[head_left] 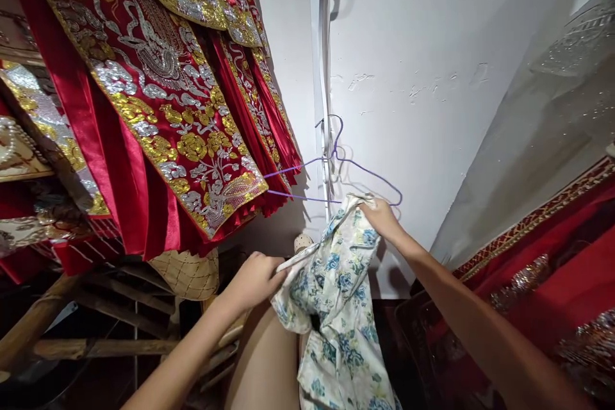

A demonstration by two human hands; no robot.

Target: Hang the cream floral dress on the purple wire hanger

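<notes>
A white garment with blue and green flowers (pixel 343 282) hangs between my two hands, draped over my legs. My left hand (pixel 257 278) is closed on one end of its top edge. At the other end, my right hand (pixel 379 218) pinches the gathered cloth just under the hanger. Behind the cloth, a purple wire hanger (pixel 368 171) hangs at the wall, its left arm partly behind a red dress. Whether the cloth touches the hanger's lower bar, I cannot tell.
The red dress with gold and silver embroidery (pixel 192 141) hangs at the left. Below it are wooden poles (pixel 96 349) and a woven straw item (pixel 187 272). White wall (pixel 408 45) lies ahead, with a cable (pixel 323 64). More red fabric (pixel 567 269) is at the right, beside clear plastic (pixel 523 122).
</notes>
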